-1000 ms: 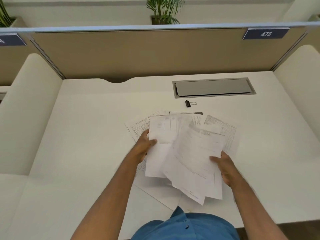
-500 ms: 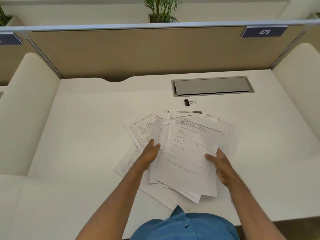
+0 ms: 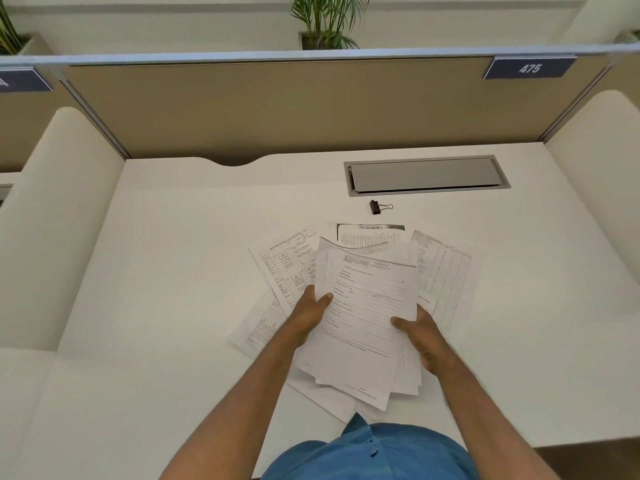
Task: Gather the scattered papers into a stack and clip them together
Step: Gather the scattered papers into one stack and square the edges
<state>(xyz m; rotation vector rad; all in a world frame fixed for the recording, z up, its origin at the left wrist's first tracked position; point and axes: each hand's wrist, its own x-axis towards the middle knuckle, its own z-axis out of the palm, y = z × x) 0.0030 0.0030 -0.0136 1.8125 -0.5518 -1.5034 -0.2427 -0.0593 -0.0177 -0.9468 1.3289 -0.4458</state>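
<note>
Left hand [image 3: 313,311] grips the left edge of a loose, uneven sheaf of white printed paper sheets [image 3: 367,317], thumb curled over the top sheet, fingers hidden underneath. Right hand [image 3: 420,332] grips the right edge the same way, thumb on top, fingers out of sight behind the paper. Sheaf is held between both hands above the desk, corners fanned and misaligned at the near end. Top sheet is a form with ruled lines; print too small to read.

More thin white sheets lie flat below: a gridded table sheet [image 3: 287,265] to the left, another table sheet [image 3: 445,275] to the right, a dark-bordered text sheet [image 3: 370,233] at the far side, a small gridded sheet [image 3: 259,329] near the left forearm. All partly covered by the held sheaf, so the count is unclear.

Small black metal binder clip with wire handles [image 3: 379,206] sits on the desk just beyond the papers, apart from them.

Matte white smooth desktop [image 3: 173,271] with rounded side panels. Grey rectangular metal cable flap [image 3: 426,175] is recessed near the back. Tan fabric partition [image 3: 277,105] behind; dark blue number plate [image 3: 530,68] reads 475. Green potted palm [image 3: 329,19] is cropped at the top. Blue buttoned shirt [image 3: 370,452] is cut off at the bottom edge.
</note>
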